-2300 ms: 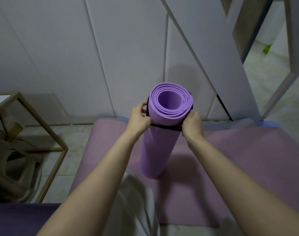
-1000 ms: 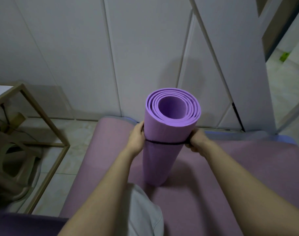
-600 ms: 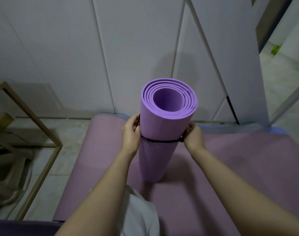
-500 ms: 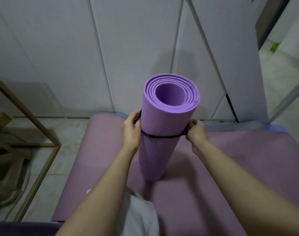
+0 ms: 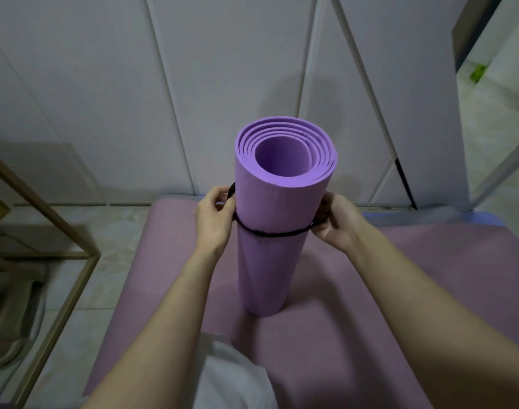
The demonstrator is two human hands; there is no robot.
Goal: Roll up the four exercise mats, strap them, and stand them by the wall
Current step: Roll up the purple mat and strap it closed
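Observation:
A rolled purple mat (image 5: 270, 255) stands upright on a flat pink mat (image 5: 385, 290) spread over the floor. A thin black strap (image 5: 270, 232) circles the roll about a third of the way down. My left hand (image 5: 215, 219) pinches the strap at the roll's left side, where a loop of it sticks up. At the right side my right hand (image 5: 333, 219) grips the strap with curled fingers. The strap's back half is hidden behind the roll.
White wall panels (image 5: 223, 84) rise just behind the mats. A brass-framed glass table (image 5: 60, 261) stands to the left over a beige stool (image 5: 13, 305). A blue mat edge (image 5: 485, 218) shows at the far right. An open doorway (image 5: 494, 98) lies at the upper right.
The strap has slid down from the roll's top rim to about a third of the way down, both hands moving down with it. The roll has stayed upright on the pink mat.

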